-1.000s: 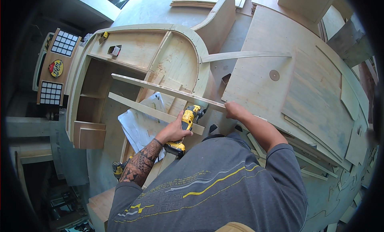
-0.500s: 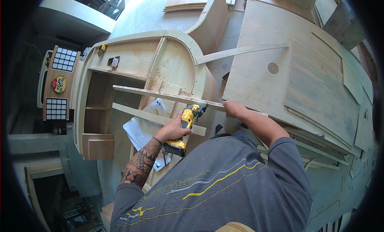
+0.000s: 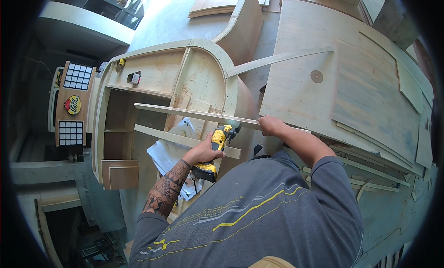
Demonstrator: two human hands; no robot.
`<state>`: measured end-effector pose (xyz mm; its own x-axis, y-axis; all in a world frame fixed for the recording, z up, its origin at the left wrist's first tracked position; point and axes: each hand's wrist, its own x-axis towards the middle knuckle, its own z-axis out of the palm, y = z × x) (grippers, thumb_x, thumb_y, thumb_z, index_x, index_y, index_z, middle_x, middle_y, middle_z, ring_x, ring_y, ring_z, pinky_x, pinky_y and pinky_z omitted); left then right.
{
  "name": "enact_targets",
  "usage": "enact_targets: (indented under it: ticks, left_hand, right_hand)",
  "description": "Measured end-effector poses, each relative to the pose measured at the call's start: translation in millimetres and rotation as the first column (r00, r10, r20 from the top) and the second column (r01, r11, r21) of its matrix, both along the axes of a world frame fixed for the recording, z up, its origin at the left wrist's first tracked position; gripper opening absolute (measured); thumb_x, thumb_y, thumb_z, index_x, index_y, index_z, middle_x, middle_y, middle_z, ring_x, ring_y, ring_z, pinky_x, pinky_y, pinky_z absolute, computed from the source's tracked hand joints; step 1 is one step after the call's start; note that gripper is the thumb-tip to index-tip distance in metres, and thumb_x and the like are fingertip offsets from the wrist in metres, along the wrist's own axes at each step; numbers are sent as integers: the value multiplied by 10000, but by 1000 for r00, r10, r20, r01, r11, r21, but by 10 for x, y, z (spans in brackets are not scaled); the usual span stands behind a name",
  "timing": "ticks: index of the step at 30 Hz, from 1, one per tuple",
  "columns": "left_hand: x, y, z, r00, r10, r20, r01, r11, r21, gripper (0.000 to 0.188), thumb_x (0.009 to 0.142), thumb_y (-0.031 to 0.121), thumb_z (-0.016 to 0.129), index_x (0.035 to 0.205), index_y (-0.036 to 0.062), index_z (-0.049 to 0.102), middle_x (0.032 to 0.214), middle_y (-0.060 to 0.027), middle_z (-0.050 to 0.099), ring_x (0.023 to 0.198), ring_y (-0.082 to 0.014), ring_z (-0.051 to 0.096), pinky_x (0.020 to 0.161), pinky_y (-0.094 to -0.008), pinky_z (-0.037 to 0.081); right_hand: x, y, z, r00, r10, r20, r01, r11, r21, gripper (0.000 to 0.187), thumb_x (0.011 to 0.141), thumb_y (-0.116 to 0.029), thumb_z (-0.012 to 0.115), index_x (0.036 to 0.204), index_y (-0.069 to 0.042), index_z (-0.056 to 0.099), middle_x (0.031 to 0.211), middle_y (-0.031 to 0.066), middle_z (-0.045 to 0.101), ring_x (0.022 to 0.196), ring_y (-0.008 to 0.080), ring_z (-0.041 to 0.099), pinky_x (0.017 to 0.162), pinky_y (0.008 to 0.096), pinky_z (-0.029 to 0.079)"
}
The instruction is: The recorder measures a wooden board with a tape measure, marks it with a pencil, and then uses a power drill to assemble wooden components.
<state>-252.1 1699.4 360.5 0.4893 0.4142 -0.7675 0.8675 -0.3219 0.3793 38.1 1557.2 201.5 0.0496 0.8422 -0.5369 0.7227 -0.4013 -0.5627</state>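
My left hand (image 3: 202,150) is closed around the body of a yellow and black cordless oscillating multi-tool (image 3: 216,143). Its black head points away from me and lies close against the near side of a long narrow wood strip (image 3: 194,114). Whether the blade touches the strip is too small to tell. Further right, my right hand (image 3: 272,126) grips that same strip from above, its fingertips partly hidden. A second, shorter wood strip (image 3: 169,135) passes beneath the tool. Under it lie white paper sheets (image 3: 169,152).
A curved plywood cabinet frame (image 3: 203,45) fills the left, with a tape measure (image 3: 120,64) on it. On the right stands a stack of plywood sheets (image 3: 296,97); a thin slat (image 3: 282,60) bridges the two. Small boards (image 3: 124,178) stand at the lower left.
The view has shifted slightly, moving the cabinet a little right and down. Both hands keep their hold. A pale glow now shows beside the tool's head, which sits slightly lower against the strip.
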Motion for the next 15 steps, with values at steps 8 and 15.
enact_targets:
  ticks: [8, 15]
  left_hand:
    - [-119, -19, -205, 999, 40, 5, -40, 999, -11, 1206, 843, 376, 873, 1694, -8, 110, 1153, -235, 705, 892, -270, 742, 784, -378, 614]
    - [-158, -61, -268, 999, 41, 34, -41, 999, 1, 1224, 830, 376, 875, 1702, -9, 107, 1333, -287, 662, 1160, -353, 697, 1005, -405, 562]
  right_hand:
    - [74, 77, -173, 997, 66, -29, -65, 997, 44, 366, 784, -105, 867, 1132, -60, 763, 1066, 183, 794, 1036, 357, 772, 878, 487, 622]
    - [113, 177, -354, 990, 79, -119, -85, 996, -42, 334, 740, -94, 836, 1062, -32, 771, 865, 163, 793, 804, 308, 793, 745, 448, 639]
